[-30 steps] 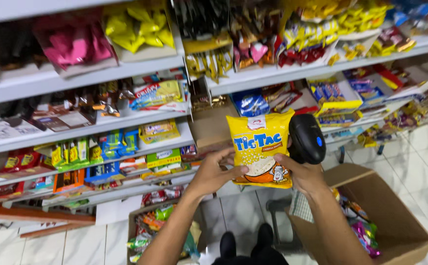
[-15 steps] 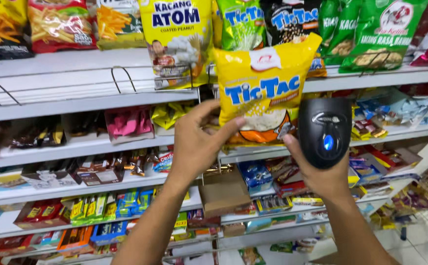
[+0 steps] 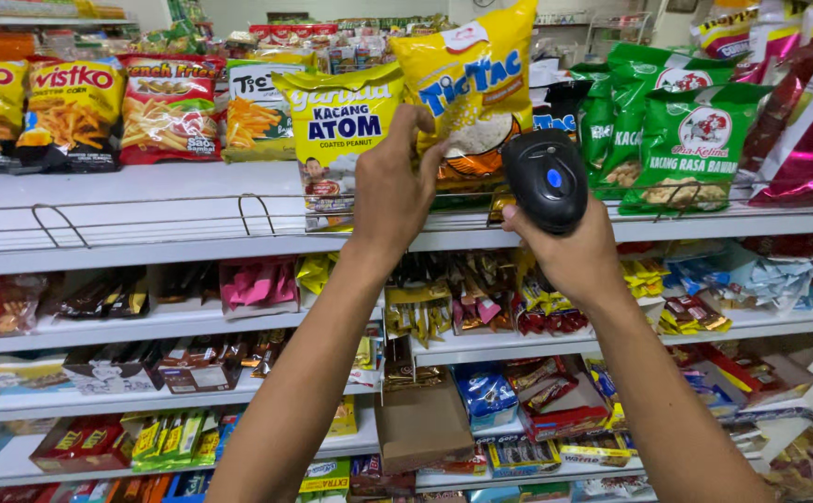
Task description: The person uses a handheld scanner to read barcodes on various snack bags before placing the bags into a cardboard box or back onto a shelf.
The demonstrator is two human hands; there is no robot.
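- The left hand (image 3: 397,186) is closed around the lower edge of a yellow snack bag (image 3: 470,88), holding it upright at the level of the top shelf (image 3: 145,219), in front of the other packets standing there.
- The right hand (image 3: 569,251) is wrapped around a black handheld scanner (image 3: 546,179), with its blue button facing the camera, just right of the bag and touching or nearly touching its lower corner.
- The step in hand looks like scanning or shelving the bag; which of the two cannot be told.
- A yellow peanut packet (image 3: 334,130) stands just left of the bag, green packets (image 3: 695,140) to its right.
- The next move seems to call for easing the bag into the gap between them, keeping it upright so the neighbouring packets do not tip.
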